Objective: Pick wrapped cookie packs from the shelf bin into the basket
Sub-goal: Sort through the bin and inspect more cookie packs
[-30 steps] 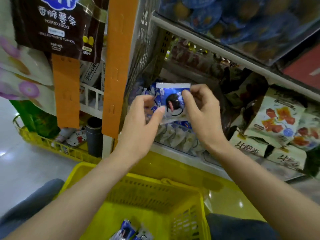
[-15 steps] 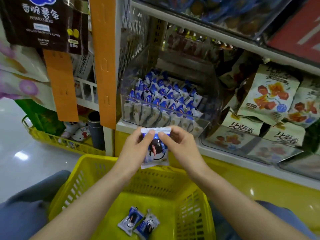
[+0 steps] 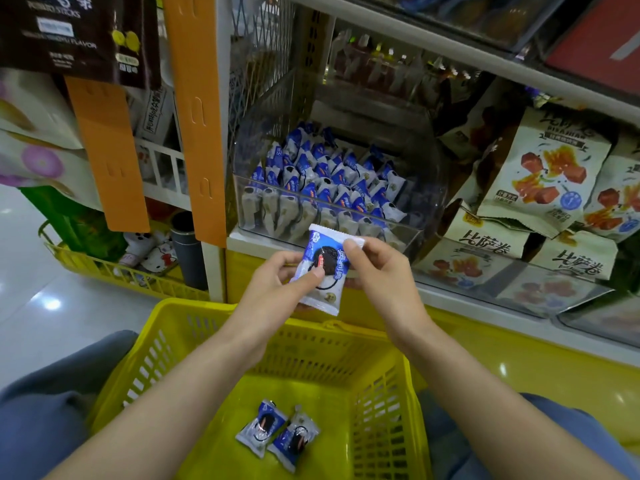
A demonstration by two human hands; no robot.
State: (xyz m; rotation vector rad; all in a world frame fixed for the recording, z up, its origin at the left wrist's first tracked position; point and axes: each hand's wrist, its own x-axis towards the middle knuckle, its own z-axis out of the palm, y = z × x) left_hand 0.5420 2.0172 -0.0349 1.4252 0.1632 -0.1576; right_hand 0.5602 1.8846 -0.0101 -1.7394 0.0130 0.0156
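Here, a cookie pack [image 3: 323, 271] is being held up in the air between the shelf bin [image 3: 427, 188] and the basket [image 3: 311, 355], just over the basket's far rim. It is being pinched along its left edge by the left hand [image 3: 273, 282], with the thumb laid across the front. Its upper right corner is being nipped by the fingers [image 3: 353, 251] of the right hand [image 3: 381, 271]. Both sets of fingers are being pressed together on the wrapper.

The pack is being judged light, with a thin, slick, crinkly film around what is probably a brittle cookie. It is likely best taken by the flat crimped ends or the side edges and not squeezed across the middle.

On the basket floor, two packs [image 3: 277, 433] of the same kind are lying flat and touching each other. The clear bin is being filled by rows of packs [image 3: 329, 181] standing on edge, tightly side by side. Just to the right of it, snack bags [image 3: 543, 168] are being displayed in loose piles.
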